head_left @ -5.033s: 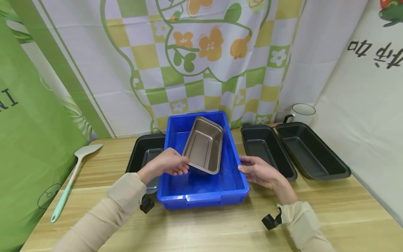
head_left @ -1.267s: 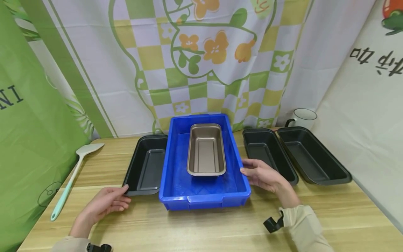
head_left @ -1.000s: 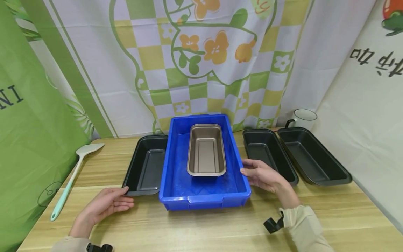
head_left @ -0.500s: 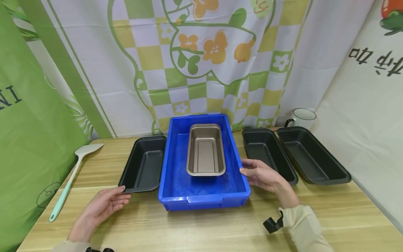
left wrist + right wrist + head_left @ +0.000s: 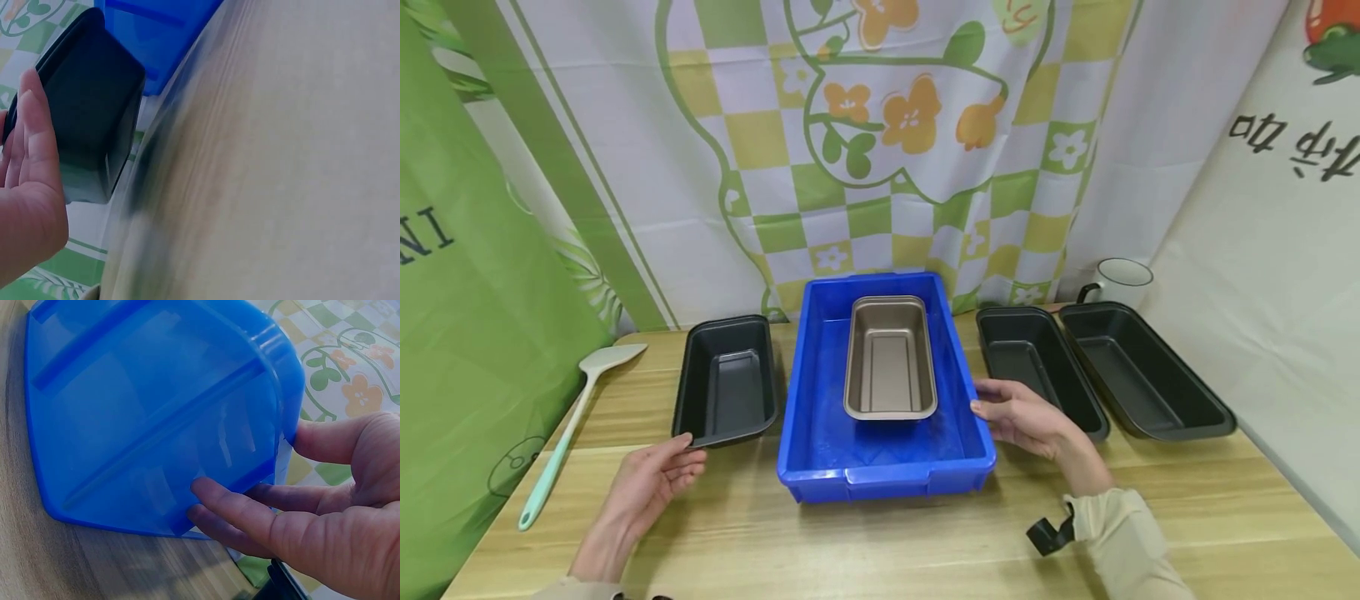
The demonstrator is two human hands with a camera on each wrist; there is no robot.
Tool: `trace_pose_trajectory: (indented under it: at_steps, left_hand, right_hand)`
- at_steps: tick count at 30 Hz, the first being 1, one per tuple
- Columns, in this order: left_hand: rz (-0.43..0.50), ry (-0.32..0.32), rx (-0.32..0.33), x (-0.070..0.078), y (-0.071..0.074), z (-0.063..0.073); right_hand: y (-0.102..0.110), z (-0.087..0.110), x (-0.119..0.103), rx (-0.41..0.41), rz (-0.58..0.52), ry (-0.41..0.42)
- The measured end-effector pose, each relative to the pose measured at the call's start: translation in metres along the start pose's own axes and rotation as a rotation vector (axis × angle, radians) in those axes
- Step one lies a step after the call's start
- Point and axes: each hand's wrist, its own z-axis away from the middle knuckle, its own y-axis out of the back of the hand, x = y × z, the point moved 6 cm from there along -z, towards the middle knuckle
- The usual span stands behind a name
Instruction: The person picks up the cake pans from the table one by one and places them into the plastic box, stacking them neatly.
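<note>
My left hand point(image 5: 643, 483) pinches the near left corner of a black loaf pan point(image 5: 737, 387), thumb on the rim and fingers below. In the left wrist view the pan's outer wall point(image 5: 94, 94) is tilted, and its base appears raised off the table. A gap separates this pan from the blue bin point(image 5: 887, 481). My right hand point(image 5: 1026, 419) touches the bin's right side; in the right wrist view the thumb is at the rim and fingertips lie against the outer wall point(image 5: 156, 437). Inside the bin sits a bronze loaf pan point(image 5: 891, 367), a dark edge showing under its front rim.
Two more black loaf pans, a smaller one point(image 5: 1037, 358) and a longer one point(image 5: 1142, 375), stand right of the bin. Behind them is a white mug point(image 5: 1123, 283). A spatula with a mint handle point(image 5: 555, 467) lies at the far left. Curtains point(image 5: 715, 208) close off the back.
Earlier, my left hand was at the bronze pan, which now lies straight in the bin. It has since taken the left black pan and shifted it leftward, away from the bin. My right hand stays.
</note>
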Motion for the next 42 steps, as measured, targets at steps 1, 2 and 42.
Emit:
trace_pose_trajectory:
  at_steps: [1,2,42]
  left_hand:
    - [0.008,-0.01,0.012,0.001,0.0,0.0]
    - [0.014,-0.018,0.023,0.002,0.0,0.0]
    - [-0.04,-0.224,-0.021,0.072,-0.089,-0.025]
  right_hand:
    - [0.0,0.0,0.0,-0.001,0.0,0.001]
    - [0.0,0.0,0.001,-0.002,0.0,0.001]
    - [0.001,0.001,0.0,0.024,0.004,0.006]
